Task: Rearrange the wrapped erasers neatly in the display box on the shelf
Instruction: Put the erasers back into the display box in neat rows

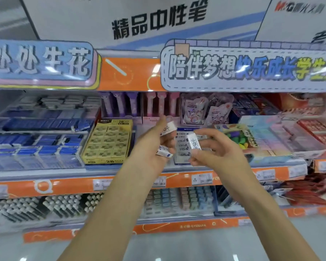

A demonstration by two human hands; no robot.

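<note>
My left hand (154, 143) is raised in front of the shelf and grips two white wrapped erasers, one at the fingertips (168, 129) and one low by the palm (164, 153). Just to its right, my right hand (208, 147) pinches another white wrapped eraser (194, 141) upright between thumb and fingers. Behind and between both hands stands the blue-edged display box (183, 162), with more white erasers (181, 147) lying inside it. My hands hide most of the box.
A yellow box of 2B erasers (107, 142) stands left of the display box. Blue eraser packs (36, 140) fill the far left. Colourful erasers in a clear pack (237, 138) lie to the right. An orange shelf edge with price tags (201, 178) runs below.
</note>
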